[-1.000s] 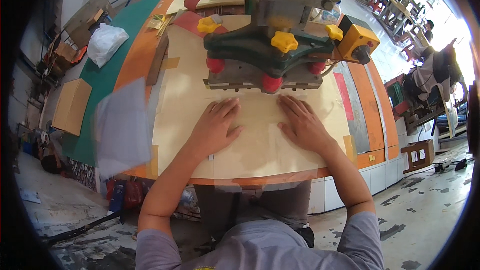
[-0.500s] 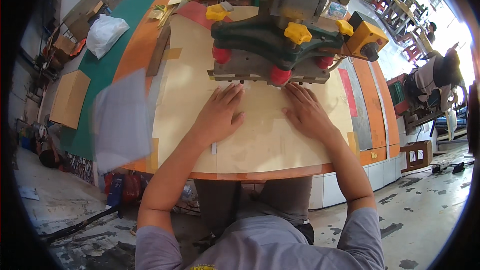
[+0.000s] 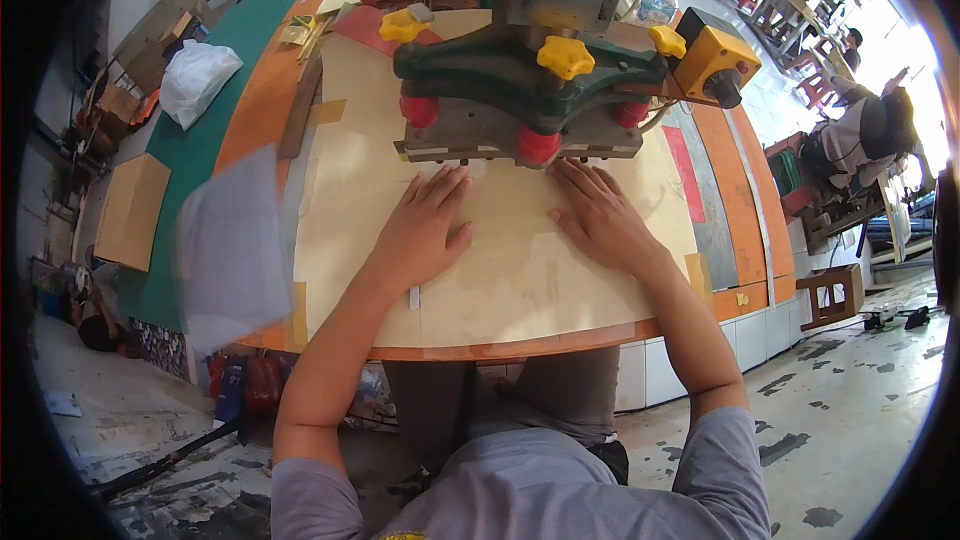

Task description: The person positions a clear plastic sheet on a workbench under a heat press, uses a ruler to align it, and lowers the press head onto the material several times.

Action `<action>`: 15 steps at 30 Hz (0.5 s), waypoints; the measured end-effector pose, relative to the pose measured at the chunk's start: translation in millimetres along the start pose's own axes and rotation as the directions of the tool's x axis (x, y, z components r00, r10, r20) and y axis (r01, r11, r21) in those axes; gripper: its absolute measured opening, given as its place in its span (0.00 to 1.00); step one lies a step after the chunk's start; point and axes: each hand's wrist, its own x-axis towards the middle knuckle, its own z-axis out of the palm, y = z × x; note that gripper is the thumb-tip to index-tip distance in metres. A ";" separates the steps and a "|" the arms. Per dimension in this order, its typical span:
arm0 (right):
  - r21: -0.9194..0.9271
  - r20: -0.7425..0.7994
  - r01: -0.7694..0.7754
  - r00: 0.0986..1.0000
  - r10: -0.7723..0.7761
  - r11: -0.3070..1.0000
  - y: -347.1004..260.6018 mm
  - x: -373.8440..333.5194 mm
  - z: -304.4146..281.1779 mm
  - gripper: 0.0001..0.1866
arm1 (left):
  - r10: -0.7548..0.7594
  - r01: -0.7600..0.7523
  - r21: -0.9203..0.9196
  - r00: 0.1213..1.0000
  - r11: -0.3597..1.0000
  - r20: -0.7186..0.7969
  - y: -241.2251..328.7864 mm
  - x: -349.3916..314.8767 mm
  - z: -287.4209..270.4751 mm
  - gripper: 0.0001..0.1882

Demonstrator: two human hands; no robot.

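Observation:
My left hand point(image 3: 421, 227) lies palm down on a cream board point(image 3: 490, 285), fingers stretched out and thumb apart. Flat on the same board, my right hand point(image 3: 604, 218) has its fingers spread a little. Both sets of fingertips reach the front edge of a metal press plate point(image 3: 500, 138); whether they go under it I cannot tell. A small whitish piece point(image 3: 477, 169) shows by my left fingertips, too unclear to name. Above the plate stands a dark green press arm point(image 3: 480, 80) with yellow knobs point(image 3: 565, 58) and red round cushions point(image 3: 538, 145).
A translucent sheet point(image 3: 235, 250), blurred, covers the board's left side. A white plastic bag point(image 3: 197, 83) rests on the green surface, a cardboard box point(image 3: 133, 212) beyond it. A yellow control box point(image 3: 715, 62) sits right of the press. Another person point(image 3: 865, 135) is at the far right.
The whole view has shifted slightly, so the press and table appear farther left. Both my hands stay flat at the plate's front edge.

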 end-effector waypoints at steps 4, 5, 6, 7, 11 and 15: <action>0.011 0.004 -0.004 1.000 0.004 1.000 -0.6 -0.1 -1.8 0.31 | 0.013 -0.013 0.017 1.000 1.000 -0.007 -1.1 0.5 1.6 0.36; 0.011 0.003 -0.005 1.000 0.005 1.000 -0.1 0.0 -1.5 0.31 | 0.013 -0.013 0.017 1.000 1.000 -0.006 -1.2 0.6 1.6 0.36; 0.010 0.005 -0.003 1.000 0.003 1.000 0.5 0.0 -1.1 0.31 | 0.006 -0.006 0.016 1.000 1.000 0.001 -1.4 0.5 1.5 0.36; 0.007 0.007 -0.001 1.000 0.001 1.000 1.2 -0.2 -1.1 0.31 | 0.000 0.000 0.015 1.000 1.000 0.007 -1.2 0.9 1.4 0.36; 0.013 0.004 -0.006 1.000 0.006 1.000 1.4 -0.7 -0.3 0.31 | -0.005 0.004 0.017 1.000 1.000 0.010 -1.1 0.4 2.2 0.35; 0.017 0.001 -0.008 1.000 0.008 1.000 -0.5 0.8 -1.8 0.30 | -0.003 0.003 0.029 1.000 1.000 0.010 -3.3 -0.1 3.2 0.35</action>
